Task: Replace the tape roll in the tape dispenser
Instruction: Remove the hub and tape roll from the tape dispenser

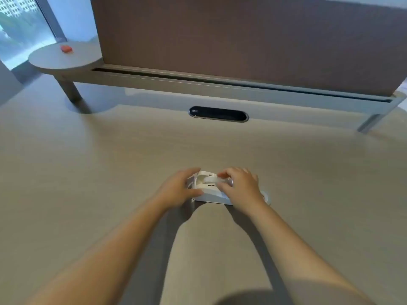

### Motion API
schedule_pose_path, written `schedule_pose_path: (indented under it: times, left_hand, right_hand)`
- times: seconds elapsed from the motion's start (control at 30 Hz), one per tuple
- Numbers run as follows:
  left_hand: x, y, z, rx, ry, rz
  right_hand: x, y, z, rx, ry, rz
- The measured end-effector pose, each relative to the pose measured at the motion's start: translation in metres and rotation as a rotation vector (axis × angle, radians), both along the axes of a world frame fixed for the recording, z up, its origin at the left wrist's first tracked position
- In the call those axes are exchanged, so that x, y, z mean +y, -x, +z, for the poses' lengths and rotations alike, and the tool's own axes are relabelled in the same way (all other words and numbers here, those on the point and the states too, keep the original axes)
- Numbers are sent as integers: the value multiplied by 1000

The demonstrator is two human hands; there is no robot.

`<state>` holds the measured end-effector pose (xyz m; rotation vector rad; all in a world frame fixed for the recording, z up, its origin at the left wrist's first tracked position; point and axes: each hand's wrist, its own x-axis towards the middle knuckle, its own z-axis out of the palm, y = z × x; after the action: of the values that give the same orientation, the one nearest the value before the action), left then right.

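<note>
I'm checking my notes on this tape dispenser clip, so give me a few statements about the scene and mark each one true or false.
1. Both hands touch the tape dispenser. True.
2. The dispenser is black. False: it is white.
3. The left hand is at the dispenser's left end. True.
4. A red object lies beside the dispenser. False: it sits on the round shelf far away.
5. The right hand is raised clear of the desk. False: it is on the dispenser.

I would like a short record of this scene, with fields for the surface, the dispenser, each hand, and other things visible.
surface: pale wood-look desk
dispenser: white tape dispenser, standing on the desk
left hand: left hand gripping the dispenser's left end
right hand: right hand, fingers on the tape roll in the dispenser
other: small red object on the round shelf; dark cable slot
</note>
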<state>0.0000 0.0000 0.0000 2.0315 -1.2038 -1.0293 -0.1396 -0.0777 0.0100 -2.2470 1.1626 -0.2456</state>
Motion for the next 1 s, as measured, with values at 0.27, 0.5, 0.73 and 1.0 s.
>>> schedule_pose_path:
  times: [0.27,0.5,0.73,1.0]
  left_hand:
    - [-3,-8,-9,57,53,8]
    - [-5,-9,-10,34,70,7]
    - [-6,-8,-7,-30,45,-39]
    - [-4,0,30,59,252,31]
  right_hand:
    - [0,-4,-2,21,46,41]
    - [1,-9,-2,-24,30,69]
    - [-1,-8,-1,-107,-22,74]
    - [1,2,26,-423,-217,-55]
